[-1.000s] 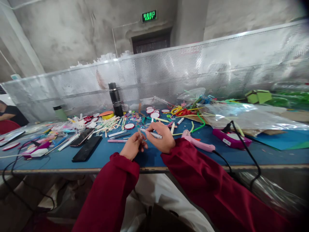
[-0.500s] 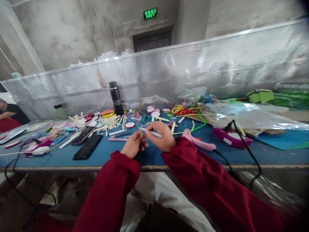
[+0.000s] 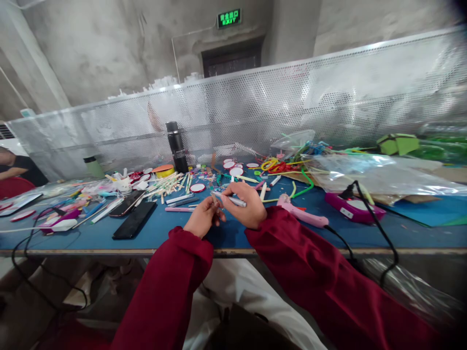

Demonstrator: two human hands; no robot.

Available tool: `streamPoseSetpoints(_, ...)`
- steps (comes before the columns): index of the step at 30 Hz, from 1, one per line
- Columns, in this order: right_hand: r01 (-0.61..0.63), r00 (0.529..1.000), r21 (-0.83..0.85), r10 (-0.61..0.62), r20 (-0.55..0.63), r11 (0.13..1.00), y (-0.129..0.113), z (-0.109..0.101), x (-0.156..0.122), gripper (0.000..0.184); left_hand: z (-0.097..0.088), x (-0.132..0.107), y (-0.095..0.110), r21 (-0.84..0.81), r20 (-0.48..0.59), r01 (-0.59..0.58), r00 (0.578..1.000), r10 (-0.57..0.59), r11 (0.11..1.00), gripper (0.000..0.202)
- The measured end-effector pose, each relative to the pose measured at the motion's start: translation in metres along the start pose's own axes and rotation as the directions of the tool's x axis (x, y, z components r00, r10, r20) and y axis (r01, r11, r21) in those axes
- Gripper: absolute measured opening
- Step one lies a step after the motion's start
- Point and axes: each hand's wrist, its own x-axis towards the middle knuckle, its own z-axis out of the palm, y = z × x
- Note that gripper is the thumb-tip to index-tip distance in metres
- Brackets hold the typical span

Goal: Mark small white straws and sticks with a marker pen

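Observation:
My right hand (image 3: 245,210) is closed round a silver pen-like tool (image 3: 229,200), its tip pointing left toward my left hand. My left hand (image 3: 202,217) is pinched on a small thin piece that I cannot make out, held right at the tool's tip. Both hands hover just above the blue table top (image 3: 160,233) near its front edge. Dark red sleeves cover both arms.
A pink glue gun (image 3: 299,215) with a black cord lies right of my hands, beside a purple device (image 3: 346,206). Two black phones (image 3: 134,219) lie to the left. Sticks, round discs, coloured tubes, a black flask (image 3: 176,147) and plastic bags crowd the back. Another person sits far left.
The hands have barely moved; the view has drifted slightly, shifting everything a little to the right.

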Motion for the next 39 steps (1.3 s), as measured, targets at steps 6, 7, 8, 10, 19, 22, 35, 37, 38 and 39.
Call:
streamPoseSetpoints(6,-0.005,1.0,0.001,0.005,-0.002,1.0,0.0003,-0.0002,0.0002,0.012,0.0007,-0.002,0.0031,0.012,-0.004,-0.002,1.0,0.002,1.0,0.033)
streamPoseSetpoints(7,-0.004,1.0,0.001,0.004,-0.004,1.0,0.0001,-0.0003,0.0003,0.011,0.0007,-0.0024,0.0035,0.017,-0.005,-0.001,1.0,0.001,1.0,0.033)
streamPoseSetpoints(8,-0.002,1.0,0.003,0.002,-0.003,1.0,-0.0001,-0.0005,0.0003,0.011,0.0006,-0.0027,0.0037,0.021,-0.003,-0.002,1.0,0.002,1.0,0.034)
streamPoseSetpoints(10,-0.001,1.0,0.005,0.001,0.006,1.0,-0.0005,-0.001,0.0004,0.011,0.0006,-0.0029,0.0038,0.022,-0.001,-0.004,1.0,0.004,1.0,0.036)
streamPoseSetpoints(19,-0.019,1.0,0.017,0.019,-0.024,1.0,-0.0036,-0.0025,0.0004,0.013,0.001,-0.0019,0.0036,-0.006,-0.014,0.013,1.0,-0.013,1.0,0.037)
streamPoseSetpoints(22,-0.002,1.0,-0.006,0.002,0.006,1.0,-0.0029,-0.0026,0.0007,0.013,0.0008,-0.0019,0.0033,-0.003,-0.014,0.003,1.0,-0.003,1.0,0.037)
streamPoseSetpoints(35,0.013,1.0,-0.005,-0.013,0.0,1.0,-0.0041,-0.0022,0.0004,0.013,0.0002,-0.0008,0.0006,-0.024,-0.008,-0.036,0.999,0.036,0.999,0.04)
streamPoseSetpoints(37,0.005,1.0,-0.018,-0.005,-0.011,1.0,-0.003,-0.0022,0.0006,0.014,0.0001,-0.0008,0.0008,-0.029,-0.021,-0.014,1.0,0.014,0.999,0.04)
streamPoseSetpoints(38,0.0,1.0,-0.023,0.0,-0.02,1.0,-0.0024,-0.0022,0.0007,0.014,0.0,-0.0008,0.001,-0.03,-0.03,-0.002,1.0,0.001,1.0,0.04)
streamPoseSetpoints(39,-0.005,1.0,-0.023,0.005,-0.029,1.0,-0.002,-0.0022,0.0008,0.013,0.0,-0.0007,0.001,-0.03,-0.036,0.009,0.999,-0.01,1.0,0.039)
